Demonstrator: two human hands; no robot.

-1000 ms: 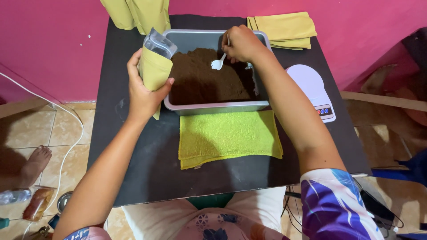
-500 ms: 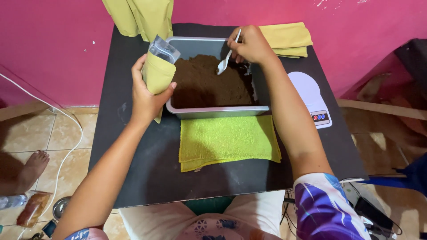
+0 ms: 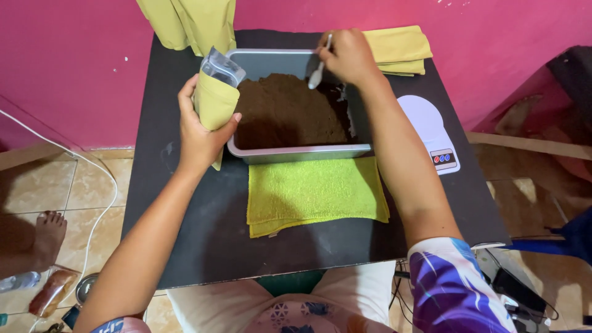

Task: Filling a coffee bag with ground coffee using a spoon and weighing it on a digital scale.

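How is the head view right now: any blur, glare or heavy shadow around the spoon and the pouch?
Head view: light is even, with no strong glare; the spoon in the right hand is slightly motion-blurred; the pouch in the left hand is sharp, its clear top faintly shiny; soft shadow covers the brown powder near the pouch; the table edges look bowed by the wide lens.

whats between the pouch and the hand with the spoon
In the head view, brown powder in the metal tray lies between the pouch and the right hand.

pink wall (image 3: 74, 55) behind a black table (image 3: 197, 228); beige tiled floor (image 3: 37, 191) with a white cable (image 3: 92, 203).
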